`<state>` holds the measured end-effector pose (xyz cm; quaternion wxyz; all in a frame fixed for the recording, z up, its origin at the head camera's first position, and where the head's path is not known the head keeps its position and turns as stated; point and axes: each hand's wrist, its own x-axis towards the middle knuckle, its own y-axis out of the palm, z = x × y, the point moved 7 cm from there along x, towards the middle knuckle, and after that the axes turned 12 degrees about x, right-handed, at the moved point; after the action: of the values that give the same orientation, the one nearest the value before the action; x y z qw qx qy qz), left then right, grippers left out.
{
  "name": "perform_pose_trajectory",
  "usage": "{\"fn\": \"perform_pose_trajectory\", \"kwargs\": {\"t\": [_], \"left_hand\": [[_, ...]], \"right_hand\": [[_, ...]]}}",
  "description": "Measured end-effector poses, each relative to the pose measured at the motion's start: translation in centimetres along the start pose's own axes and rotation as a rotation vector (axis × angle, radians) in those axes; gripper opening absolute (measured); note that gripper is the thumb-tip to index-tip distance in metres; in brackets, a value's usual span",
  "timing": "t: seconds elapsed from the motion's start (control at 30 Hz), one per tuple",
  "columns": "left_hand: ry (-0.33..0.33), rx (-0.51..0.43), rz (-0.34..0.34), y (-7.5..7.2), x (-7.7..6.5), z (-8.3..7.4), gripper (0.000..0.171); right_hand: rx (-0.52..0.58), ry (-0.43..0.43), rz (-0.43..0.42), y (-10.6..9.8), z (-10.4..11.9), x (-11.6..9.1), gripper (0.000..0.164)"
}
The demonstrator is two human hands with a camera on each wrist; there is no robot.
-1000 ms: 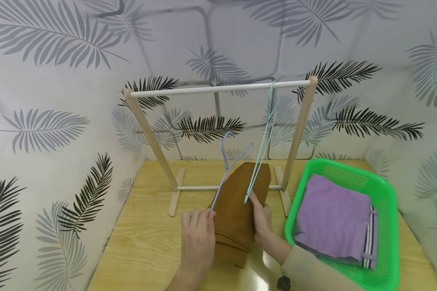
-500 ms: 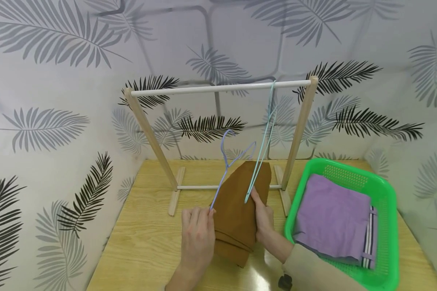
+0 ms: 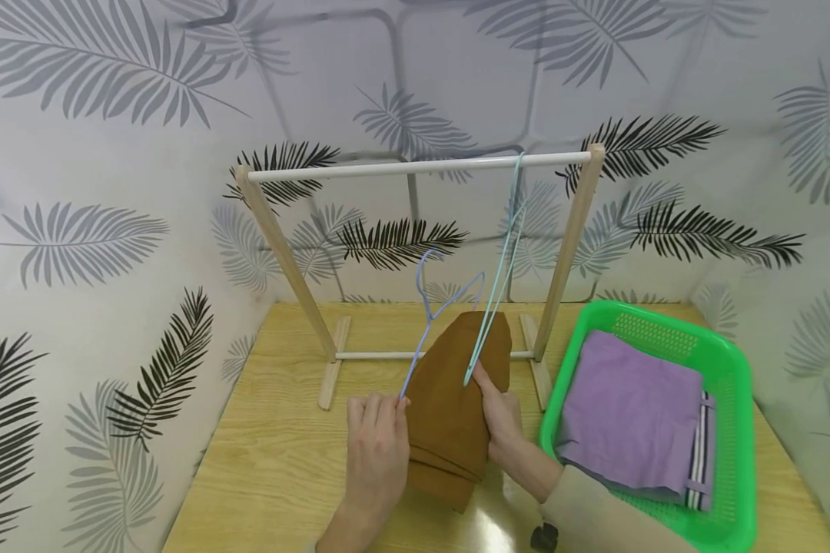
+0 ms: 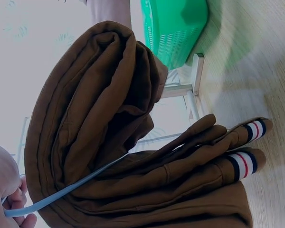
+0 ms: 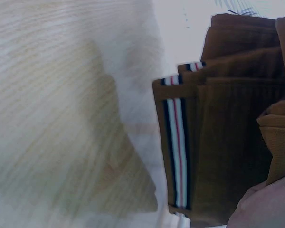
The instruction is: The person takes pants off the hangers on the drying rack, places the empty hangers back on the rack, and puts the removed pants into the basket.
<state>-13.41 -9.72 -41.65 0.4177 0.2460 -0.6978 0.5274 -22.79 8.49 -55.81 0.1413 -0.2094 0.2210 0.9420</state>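
In the head view my left hand (image 3: pixel 377 453) pinches the lower corner of a periwinkle-blue clothes hanger (image 3: pixel 419 361), its hook pointing up. Brown trousers (image 3: pixel 456 392) hang folded over this hanger above the table. The left wrist view shows the trousers (image 4: pixel 85 123) draped across the hanger's bar (image 4: pixel 80 183). My right hand (image 3: pixel 503 422) grips the trousers' right side; some of its fingers are hidden behind the cloth. In the right wrist view the striped inner waistband (image 5: pixel 178 147) hangs near the tabletop. A mint-green hanger (image 3: pixel 505 265) hangs from the rack in front of the cloth.
A rack with a white rail (image 3: pixel 415 167) and wooden posts stands at the back of the wooden table (image 3: pixel 277 461). To the right a green basket (image 3: pixel 740 430) holds folded purple trousers (image 3: pixel 629 415) with a striped waistband. Leaf-patterned walls (image 3: pixel 111 230) surround the table.
The trousers and blue hanger have shifted very slightly, the top of the cloth now a little lower. Both hands keep their hold.
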Motion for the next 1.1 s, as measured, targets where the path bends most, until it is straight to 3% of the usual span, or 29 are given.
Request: {"fn": "perform_pose_trajectory", "kwargs": {"t": [0.4,0.7,1.1], "left_hand": [[-0.003,0.022,0.006,0.2,-0.3,0.2,0.041],[-0.028,0.007,0.038,0.5,-0.5,0.1,0.007],[-0.042,0.048,0.081,0.7,-1.1,-0.1,0.016]], "right_hand": [[-0.003,-0.042,0.031,0.2,0.9,-0.4,0.062],[0.032,-0.054,0.045,-0.2,1.2,-0.9,0.06],[0.011,-0.075,0.001,-0.9,1.2,-1.2,0.058]]}}
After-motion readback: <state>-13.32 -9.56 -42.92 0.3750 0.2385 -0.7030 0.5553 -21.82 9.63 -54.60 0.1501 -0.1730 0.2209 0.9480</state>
